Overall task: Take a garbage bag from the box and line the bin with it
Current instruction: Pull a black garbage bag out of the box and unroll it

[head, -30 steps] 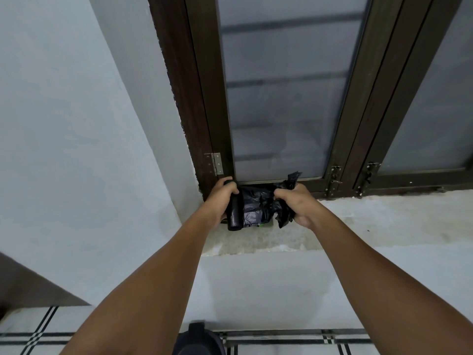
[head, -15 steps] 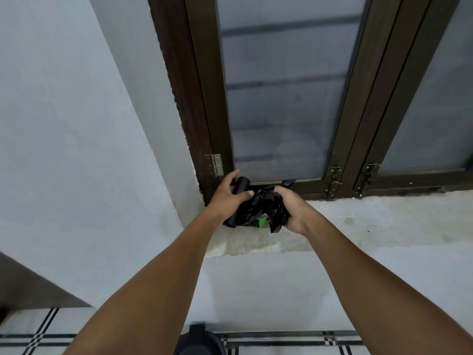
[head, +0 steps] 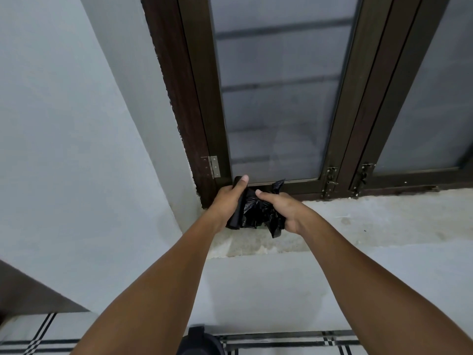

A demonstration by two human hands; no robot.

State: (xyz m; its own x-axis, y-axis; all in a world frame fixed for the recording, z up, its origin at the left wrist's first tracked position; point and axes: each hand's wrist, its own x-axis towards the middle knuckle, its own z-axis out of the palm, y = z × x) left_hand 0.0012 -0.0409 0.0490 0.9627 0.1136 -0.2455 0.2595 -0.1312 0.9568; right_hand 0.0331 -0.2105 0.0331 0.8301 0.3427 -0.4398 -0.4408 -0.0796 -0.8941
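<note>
Garbage bag (head: 256,211) crumpled between hands on sill; left hand (head: 230,201), right hand (head: 284,211) both clenched on it

A pale, stained concrete windowsill (head: 358,221) carries crumpled black garbage bags (head: 256,213) at its left end.

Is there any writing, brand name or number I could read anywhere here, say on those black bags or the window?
None can be read.
The black garbage bags held by the left hand and right hand show no print.
The window frame, its hinge and the sill bear no lettering.
</note>
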